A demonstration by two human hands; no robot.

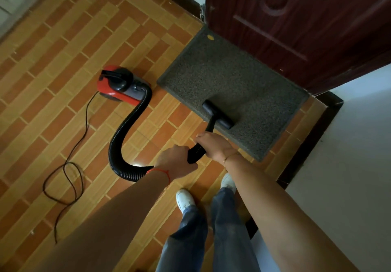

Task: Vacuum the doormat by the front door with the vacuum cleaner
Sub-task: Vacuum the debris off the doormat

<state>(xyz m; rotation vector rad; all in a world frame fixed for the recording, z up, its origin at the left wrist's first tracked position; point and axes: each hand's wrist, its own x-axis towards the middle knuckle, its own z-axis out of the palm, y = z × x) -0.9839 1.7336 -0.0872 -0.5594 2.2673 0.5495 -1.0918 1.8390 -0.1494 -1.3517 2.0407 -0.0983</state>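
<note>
Doormat (228, 85) just beyond right hand (213, 144)

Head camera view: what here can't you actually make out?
All in the head view:
- Power cord: its far end is cut off behind the left forearm, so no plug or socket shows.
- Wand: its grip is hidden under the left hand and right hand.
- Nozzle: underside hidden against the doormat.
- Yellow speck on the mat: too small to identify.

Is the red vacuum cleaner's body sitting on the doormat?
No, the red vacuum cleaner body sits on the tiled floor beside the doormat; only the black nozzle rests on the mat.
</note>
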